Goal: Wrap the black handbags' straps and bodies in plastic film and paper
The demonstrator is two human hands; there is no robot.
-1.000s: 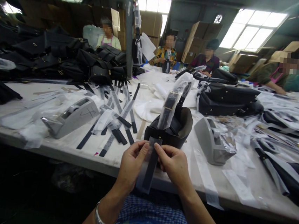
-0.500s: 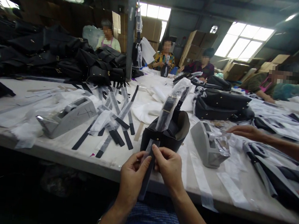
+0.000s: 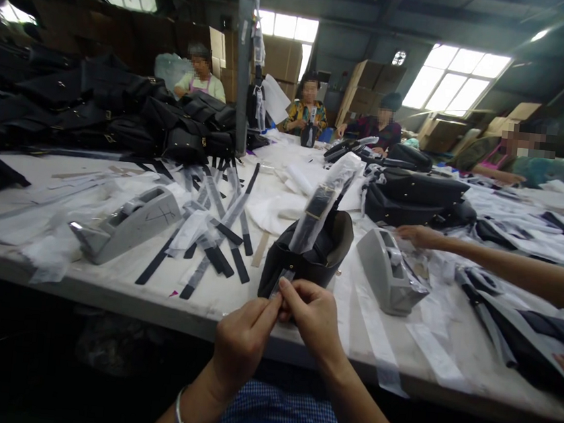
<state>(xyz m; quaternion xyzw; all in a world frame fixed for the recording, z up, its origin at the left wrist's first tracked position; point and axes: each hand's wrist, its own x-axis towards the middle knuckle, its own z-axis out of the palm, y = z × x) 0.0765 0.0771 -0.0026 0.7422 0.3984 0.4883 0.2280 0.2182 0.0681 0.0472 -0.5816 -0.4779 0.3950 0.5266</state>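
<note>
A black handbag (image 3: 277, 257) stands at the table's front edge, its top gaping. Clear film wraps its buckled handle strap (image 3: 318, 205), which rises above the opening. At the bag's near end, my left hand (image 3: 246, 331) is closed in a pinch on a dark strap (image 3: 281, 284) with a filmy surface. Thumb and fingers of my right hand (image 3: 314, 314) pinch the same strap right beside the left fingertips. Only a short upper piece of that strap shows; my hands hide the rest.
Grey tape dispensers (image 3: 125, 226) (image 3: 390, 275) flank the bag. Dark straps in film (image 3: 218, 255) lie to the left, below a heap of black bags (image 3: 107, 101). A co-worker's hand (image 3: 419, 237) reaches in at the right dispenser. Other people work across the table (image 3: 193, 309).
Both hands stay at the strap; my left hand has turned and closed more tightly, and the strap's long lower part no longer shows. The co-worker's hand has moved left to the right dispenser.
</note>
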